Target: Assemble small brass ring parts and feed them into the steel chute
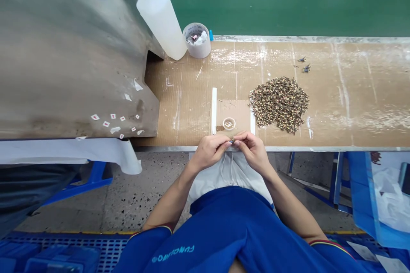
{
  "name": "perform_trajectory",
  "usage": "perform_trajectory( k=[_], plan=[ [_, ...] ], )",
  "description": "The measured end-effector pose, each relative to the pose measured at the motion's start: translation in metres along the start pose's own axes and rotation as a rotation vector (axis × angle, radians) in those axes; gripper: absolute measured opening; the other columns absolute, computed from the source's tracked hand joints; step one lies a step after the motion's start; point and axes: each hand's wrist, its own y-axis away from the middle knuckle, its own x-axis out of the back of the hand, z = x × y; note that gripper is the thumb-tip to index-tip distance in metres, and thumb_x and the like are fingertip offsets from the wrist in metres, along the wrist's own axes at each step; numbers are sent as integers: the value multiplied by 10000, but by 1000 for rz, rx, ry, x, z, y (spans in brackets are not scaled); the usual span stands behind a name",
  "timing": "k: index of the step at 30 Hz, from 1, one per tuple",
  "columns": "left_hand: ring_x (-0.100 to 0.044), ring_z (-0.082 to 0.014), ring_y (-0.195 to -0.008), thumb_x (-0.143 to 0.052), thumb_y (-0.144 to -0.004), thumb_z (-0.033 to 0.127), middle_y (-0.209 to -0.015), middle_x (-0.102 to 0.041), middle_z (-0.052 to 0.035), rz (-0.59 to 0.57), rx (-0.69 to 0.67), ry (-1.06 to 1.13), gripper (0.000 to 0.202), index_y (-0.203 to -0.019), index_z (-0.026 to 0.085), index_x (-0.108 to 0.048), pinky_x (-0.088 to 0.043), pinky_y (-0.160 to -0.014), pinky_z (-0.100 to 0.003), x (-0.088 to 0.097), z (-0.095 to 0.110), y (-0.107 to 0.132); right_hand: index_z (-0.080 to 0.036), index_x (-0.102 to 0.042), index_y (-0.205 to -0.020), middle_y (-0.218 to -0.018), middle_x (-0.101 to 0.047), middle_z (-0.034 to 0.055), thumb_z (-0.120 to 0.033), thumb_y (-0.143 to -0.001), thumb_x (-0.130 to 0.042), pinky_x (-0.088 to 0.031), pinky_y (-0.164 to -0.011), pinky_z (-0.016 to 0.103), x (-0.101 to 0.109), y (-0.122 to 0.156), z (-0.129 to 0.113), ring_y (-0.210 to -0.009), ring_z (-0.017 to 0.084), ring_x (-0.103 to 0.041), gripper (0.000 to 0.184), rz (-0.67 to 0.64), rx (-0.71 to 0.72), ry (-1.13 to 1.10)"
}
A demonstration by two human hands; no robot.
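Note:
My left hand (pixel 210 150) and my right hand (pixel 252 150) meet at the front edge of the bench, thumbs and fingertips pinched together. Between them is a tiny dark part with a bluish spot (pixel 232 141), mostly covered by the fingertips; its exact kind is too small to make out. Just beyond the fingers, a small round clear dish (pixel 229 123) with a pale ring-like thing in it rests on a cardboard patch (pixel 235 108). To the right of that patch lies a heap of tiny brown and brass-coloured parts (pixel 280 104).
Behind on the left stand a white squeeze bottle with a blue cap (pixel 163 23) and a tape roll (pixel 199 51) with scraps inside. A metal housing (pixel 80 59) bounds the left side. A few loose dark parts (pixel 306 68) lie behind the heap. A blue bin (pixel 365 196) is at lower right.

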Motion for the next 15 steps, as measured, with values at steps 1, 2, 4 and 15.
perform_trajectory(
  k=[1, 2, 4, 15],
  plan=[
    [-594, -145, -654, -402, -1041, 340, -718, -651, -41, -3, 5, 8, 384, -798, 152, -633, -423, -621, -238, 0, 0, 0, -208, -672, -881, -820, -690, 41, -519, -870, -689, -529, -631, 279, 0, 0, 0, -690, 149, -625, 311, -1, 1, 3],
    [-589, -142, -647, -406, -1038, 340, -708, -644, -36, -1, 9, 13, 383, -791, 153, -631, -418, -615, -235, 1, 0, 0, -208, -672, -888, -828, -691, 43, -511, -877, -684, -527, -631, 280, 1, 0, 0, -695, 151, -626, 303, -7, 4, 4],
    [-563, -135, -615, -420, -1032, 335, -666, -614, -24, 18, 9, 18, 392, -742, 154, -611, -400, -595, -233, 0, 0, -1, -209, -667, -881, -831, -685, 44, -487, -885, -680, -523, -632, 282, 2, 0, -1, -703, 153, -625, 278, -28, 19, 3],
    [-511, -128, -569, -434, -1017, 289, -598, -556, -4, 47, -8, 21, 404, -649, 162, -544, -360, -572, -242, -3, 0, 0, -224, -571, -765, -767, -627, 24, -366, -928, -637, -483, -643, 292, 3, -4, -6, -695, 159, -592, 226, -113, 133, 122]
  ],
)
